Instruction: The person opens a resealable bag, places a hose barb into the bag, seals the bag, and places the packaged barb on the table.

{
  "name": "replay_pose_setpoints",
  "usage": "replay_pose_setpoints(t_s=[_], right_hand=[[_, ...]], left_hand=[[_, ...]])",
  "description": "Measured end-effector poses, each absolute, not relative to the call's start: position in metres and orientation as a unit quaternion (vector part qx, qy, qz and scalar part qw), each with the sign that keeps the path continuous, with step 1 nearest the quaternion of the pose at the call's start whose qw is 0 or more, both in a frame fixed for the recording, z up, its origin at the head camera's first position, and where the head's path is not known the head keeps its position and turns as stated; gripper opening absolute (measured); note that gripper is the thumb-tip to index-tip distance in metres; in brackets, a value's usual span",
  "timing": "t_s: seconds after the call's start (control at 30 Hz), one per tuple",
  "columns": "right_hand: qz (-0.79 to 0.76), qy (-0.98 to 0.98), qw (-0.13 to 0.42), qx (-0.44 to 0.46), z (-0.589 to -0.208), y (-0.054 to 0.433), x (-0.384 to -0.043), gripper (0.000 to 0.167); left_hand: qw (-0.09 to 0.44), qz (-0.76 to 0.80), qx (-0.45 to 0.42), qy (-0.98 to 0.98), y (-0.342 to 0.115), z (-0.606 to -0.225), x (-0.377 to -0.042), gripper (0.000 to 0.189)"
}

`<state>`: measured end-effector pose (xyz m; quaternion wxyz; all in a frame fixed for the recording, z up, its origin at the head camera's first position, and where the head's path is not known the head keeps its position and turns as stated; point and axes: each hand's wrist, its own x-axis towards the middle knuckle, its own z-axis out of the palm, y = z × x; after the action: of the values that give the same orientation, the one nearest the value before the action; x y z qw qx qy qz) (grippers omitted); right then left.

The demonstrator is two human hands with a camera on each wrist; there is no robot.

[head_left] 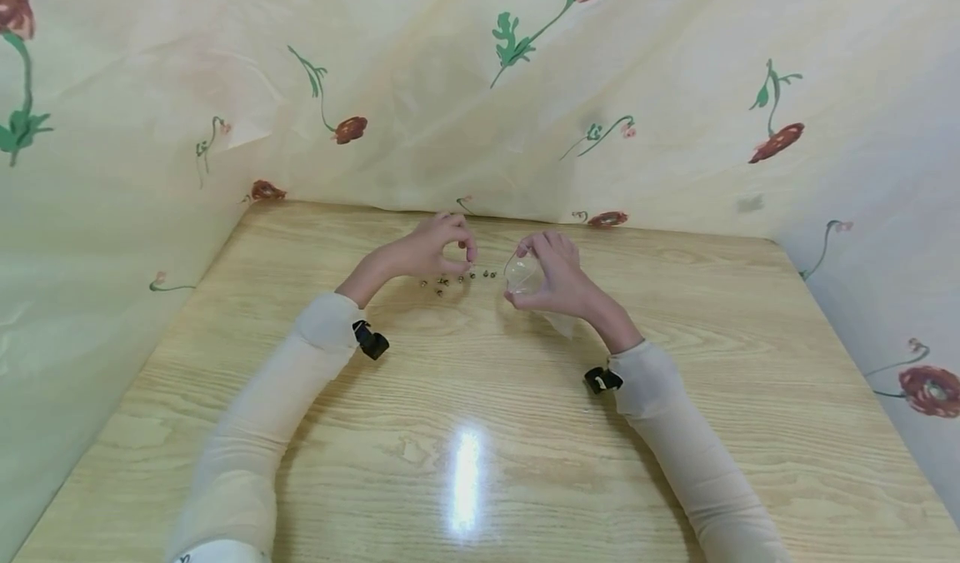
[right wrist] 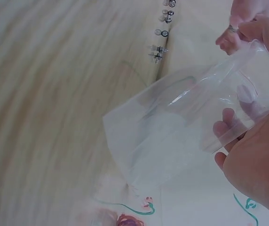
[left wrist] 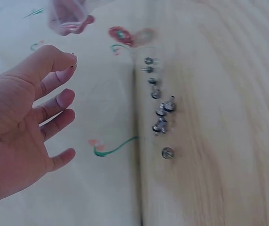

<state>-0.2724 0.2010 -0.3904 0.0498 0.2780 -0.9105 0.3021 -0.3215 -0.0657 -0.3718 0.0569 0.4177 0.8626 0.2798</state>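
My right hand [head_left: 558, 276] grips a clear plastic bag [right wrist: 172, 117] by its rim, with the thumb and fingers spread so that the mouth stands wide. The bag hangs below the hand, and I see nothing inside it. To its left, my left hand [head_left: 435, 248] has its thumb and forefinger pinched together over the table. A tiny metal piece [right wrist: 232, 29] shows at those fingertips in the right wrist view, mostly hidden. Several small metal screw-like pieces [left wrist: 160, 110] lie scattered on the table below the left hand; their exact kind is hard to make out.
The wood-grain table [head_left: 525, 463] reaches back to a flower-patterned cloth [head_left: 420, 88] that hangs behind it and on both sides. A bright light reflection [head_left: 465, 480] lies on the tabletop near the front. Black wrist cameras [head_left: 371, 341] sit on both sleeves.
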Motion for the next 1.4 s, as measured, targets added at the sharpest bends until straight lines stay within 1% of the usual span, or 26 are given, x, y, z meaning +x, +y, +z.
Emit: replay_pose_setpoints(t_s=[0.17,0.33,0.53,0.7,0.83,0.9,1.0,1.13,1.4], right_hand=[[0.299,-0.912,0.048,0.275,-0.390,0.198,-0.275,0.061],[0.297,-0.913,0.046,0.274,-0.392,0.197,-0.278,0.061],[0.300,-0.912,0.038,0.278,-0.393,0.194,-0.279,0.062],[0.301,-0.911,0.041,0.279,-0.393,0.193,-0.278,0.061],[0.303,-0.911,0.044,0.277,-0.392,0.193,-0.276,0.061],[0.303,-0.911,0.044,0.276,-0.392,0.192,-0.276,0.060],[0.306,-0.909,0.046,0.278,-0.392,0.192,-0.274,0.060],[0.309,-0.907,0.050,0.282,-0.393,0.191,-0.273,0.059],[0.312,-0.904,0.056,0.287,-0.395,0.190,-0.271,0.059]], left_hand=[[0.042,0.298,0.404,0.864,-0.066,-0.367,-0.321,0.005],[0.013,0.314,0.404,0.859,-0.062,-0.368,-0.322,0.006],[-0.031,0.337,0.424,0.840,-0.055,-0.369,-0.319,0.005],[-0.069,0.358,0.433,0.824,-0.049,-0.369,-0.315,0.004],[-0.115,0.361,0.439,0.815,-0.044,-0.374,-0.315,0.005],[-0.127,0.364,0.440,0.811,-0.042,-0.378,-0.314,0.005],[-0.126,0.367,0.442,0.809,-0.039,-0.380,-0.310,0.006],[-0.112,0.361,0.444,0.813,-0.036,-0.382,-0.305,0.006],[-0.115,0.363,0.446,0.810,-0.032,-0.387,-0.303,0.006]])
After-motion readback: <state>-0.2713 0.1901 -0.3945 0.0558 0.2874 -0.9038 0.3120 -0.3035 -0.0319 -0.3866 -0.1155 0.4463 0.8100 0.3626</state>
